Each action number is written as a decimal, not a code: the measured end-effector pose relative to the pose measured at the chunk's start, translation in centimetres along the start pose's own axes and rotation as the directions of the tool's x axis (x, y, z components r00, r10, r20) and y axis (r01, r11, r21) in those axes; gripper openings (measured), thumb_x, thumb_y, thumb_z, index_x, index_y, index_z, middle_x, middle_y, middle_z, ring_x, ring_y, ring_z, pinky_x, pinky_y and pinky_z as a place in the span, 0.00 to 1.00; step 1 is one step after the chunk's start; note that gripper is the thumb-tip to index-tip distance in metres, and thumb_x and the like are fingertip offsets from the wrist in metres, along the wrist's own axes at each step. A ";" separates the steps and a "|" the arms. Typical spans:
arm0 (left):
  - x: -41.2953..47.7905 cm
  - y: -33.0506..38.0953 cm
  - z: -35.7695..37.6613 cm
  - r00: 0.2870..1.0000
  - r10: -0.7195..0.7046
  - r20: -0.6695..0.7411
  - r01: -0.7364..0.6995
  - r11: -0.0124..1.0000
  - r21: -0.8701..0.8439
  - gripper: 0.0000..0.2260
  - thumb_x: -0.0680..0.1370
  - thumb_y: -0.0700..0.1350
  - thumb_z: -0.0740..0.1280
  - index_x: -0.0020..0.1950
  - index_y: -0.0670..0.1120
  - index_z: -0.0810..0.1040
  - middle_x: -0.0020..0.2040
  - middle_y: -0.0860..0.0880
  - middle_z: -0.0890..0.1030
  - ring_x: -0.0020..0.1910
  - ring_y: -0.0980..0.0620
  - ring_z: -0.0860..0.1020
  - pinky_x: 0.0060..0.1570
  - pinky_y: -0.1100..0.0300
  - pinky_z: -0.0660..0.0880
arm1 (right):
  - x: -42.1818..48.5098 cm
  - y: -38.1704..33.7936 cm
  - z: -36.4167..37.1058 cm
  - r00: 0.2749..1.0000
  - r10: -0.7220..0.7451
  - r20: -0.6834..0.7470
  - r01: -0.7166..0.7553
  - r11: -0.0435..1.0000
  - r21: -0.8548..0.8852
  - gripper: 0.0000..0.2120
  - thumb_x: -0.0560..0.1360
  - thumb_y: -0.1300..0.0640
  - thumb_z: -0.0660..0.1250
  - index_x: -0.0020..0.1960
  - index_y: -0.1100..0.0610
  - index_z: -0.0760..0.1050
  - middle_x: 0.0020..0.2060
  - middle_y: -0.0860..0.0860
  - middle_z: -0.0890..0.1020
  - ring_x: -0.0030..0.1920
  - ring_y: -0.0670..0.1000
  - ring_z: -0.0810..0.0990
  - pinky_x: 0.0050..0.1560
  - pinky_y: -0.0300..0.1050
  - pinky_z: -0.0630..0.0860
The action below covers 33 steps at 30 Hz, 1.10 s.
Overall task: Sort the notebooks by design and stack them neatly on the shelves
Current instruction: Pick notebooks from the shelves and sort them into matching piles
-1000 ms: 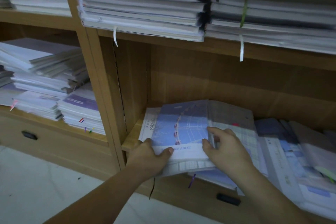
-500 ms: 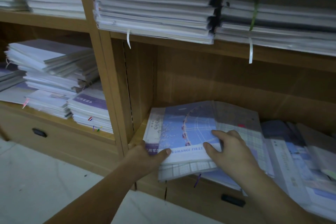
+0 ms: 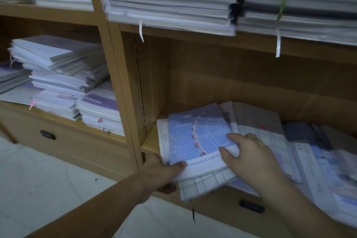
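The blue notebook [image 3: 195, 137] lay atop a loose pile [image 3: 204, 185] at the lower shelf's [image 3: 149, 144] left end, overhanging the front edge. The left hand [image 3: 160, 174] gripped its near corner — thumb on top. The right hand [image 3: 251, 156] lay over its right edge — pinching or just pressing, unclear.

blue Ferris-wheel notebook [image 3: 195, 137], checked notebook [image 3: 204, 185], tan shelf [image 3: 222, 75]

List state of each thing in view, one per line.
blue notebook: flat atop pile, held at front corner.
left hand: grips blue notebook's corner.
right hand: fingers rest on its cover.
grid notebook: underneath, overhanging shelf edge.
right-side notebooks: fanned out, unstacked.
left drawer: closed.
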<state>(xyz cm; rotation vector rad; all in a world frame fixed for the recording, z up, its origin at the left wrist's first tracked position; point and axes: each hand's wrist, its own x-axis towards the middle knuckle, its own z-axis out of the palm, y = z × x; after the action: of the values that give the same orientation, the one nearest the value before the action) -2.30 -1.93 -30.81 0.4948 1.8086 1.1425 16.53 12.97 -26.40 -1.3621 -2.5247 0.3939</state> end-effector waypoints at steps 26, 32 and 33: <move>-4.0 2.7 7.4 0.957 0.272 0.100 -0.278 0.959 0.051 0.11 0.79 0.50 0.73 0.59 0.51 0.79 0.60 0.54 0.84 0.53 0.56 0.83 0.59 0.53 0.80 | -6.2 6.6 -5.5 0.981 0.104 0.166 -0.181 0.802 0.570 0.22 0.82 0.59 0.66 0.71 0.43 0.64 0.62 0.39 0.77 0.63 0.44 0.75 0.68 0.41 0.70; -3.6 2.4 9.3 0.953 0.266 0.143 -0.301 0.802 0.516 0.38 0.83 0.62 0.58 0.83 0.47 0.41 0.83 0.49 0.55 0.80 0.45 0.58 0.76 0.55 0.60 | -5.3 6.9 -5.3 0.966 0.127 0.227 -0.204 0.911 0.358 0.36 0.85 0.52 0.57 0.82 0.52 0.37 0.42 0.52 0.79 0.34 0.47 0.74 0.31 0.38 0.67; -3.7 2.1 9.5 0.951 0.272 0.147 -0.307 0.784 0.539 0.39 0.83 0.63 0.58 0.83 0.47 0.39 0.83 0.49 0.53 0.81 0.45 0.56 0.76 0.55 0.58 | -5.2 6.8 -5.3 0.963 0.124 0.239 -0.202 0.920 0.336 0.36 0.85 0.53 0.56 0.82 0.53 0.34 0.35 0.51 0.74 0.30 0.47 0.70 0.28 0.40 0.63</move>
<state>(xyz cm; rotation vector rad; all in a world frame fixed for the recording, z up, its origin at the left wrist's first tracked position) 7.43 1.19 -28.77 1.1762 2.0524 0.7558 26.36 12.80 -24.29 -1.4497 -2.3414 1.0307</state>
